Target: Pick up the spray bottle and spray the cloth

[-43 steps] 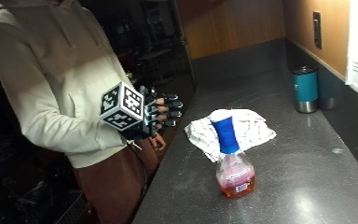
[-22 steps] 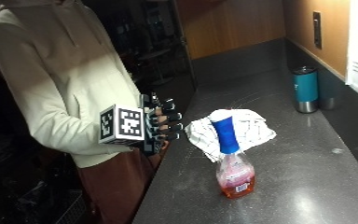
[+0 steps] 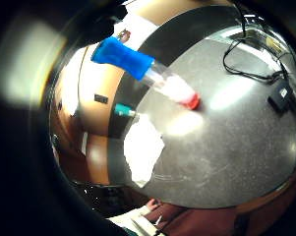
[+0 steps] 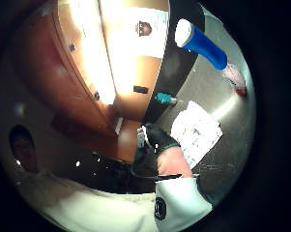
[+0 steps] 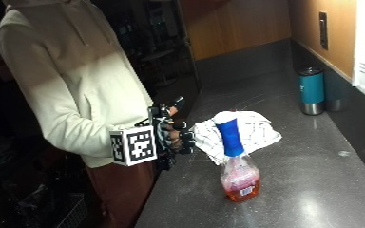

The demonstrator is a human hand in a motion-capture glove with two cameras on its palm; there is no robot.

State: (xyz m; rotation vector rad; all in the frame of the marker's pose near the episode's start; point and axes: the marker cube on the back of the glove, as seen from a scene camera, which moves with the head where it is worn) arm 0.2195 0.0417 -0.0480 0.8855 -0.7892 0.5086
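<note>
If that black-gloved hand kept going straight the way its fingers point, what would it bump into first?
Probably the crumpled white checked cloth, lying just beyond the gloved right hand at the counter's edge. The blue-topped spray bottle of pinkish-orange liquid stands slightly to the side; depth is hard to judge.

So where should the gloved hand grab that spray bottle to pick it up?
Probably round the blue top of the spray bottle, coming in level from the table's edge. The bottle stands upright, its neck is narrower than the base, and the right hand already waits on that side. The cloth lies behind.
</note>
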